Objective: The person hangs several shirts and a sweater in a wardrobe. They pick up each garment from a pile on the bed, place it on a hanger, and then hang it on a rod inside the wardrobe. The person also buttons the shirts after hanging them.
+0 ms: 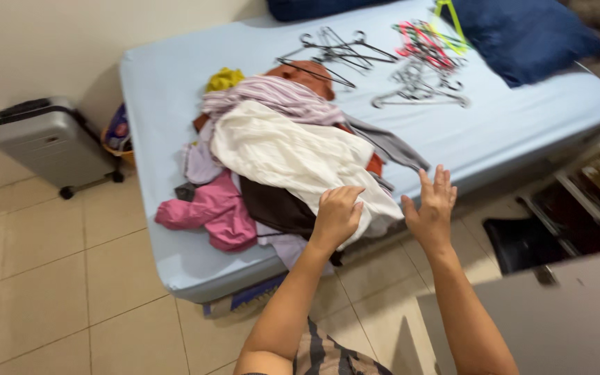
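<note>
One heap of clothes (279, 160) lies on the near half of one bed (508, 132) covered in a pale blue sheet; the garments that can be told apart number about eight: a white cloth (293, 153) on top, a striped lilac piece (279, 97) behind it, a rust-orange one (310, 73) at the back, a yellow one (223, 78) at the far left, a pink garment (210, 212) at the near left, a dark brown one (276, 205) under the white, a grey one (390, 146) trailing right, and a pale lilac piece (199, 163) on the left edge; more may be buried. Beyond the heap lie three loose bunches of hangers: dark metal ones (335, 52), red and green ones (428, 42), and silvery ones (418, 87); the single hangers are too tangled to count. Two dark blue pillows show, one (529, 35) at the far right and one (314, 7) at the top edge. One grey suitcase (53, 142) stands on the tiled floor by the wall. The left hand (338, 215) reaches forward with its fingers curled down onto the near edge of the white cloth, touching it, though whether it grips is unclear; the right hand (432, 208) is raised just beside the heap, palm forward, fingers spread and straight, holding nothing.
</note>
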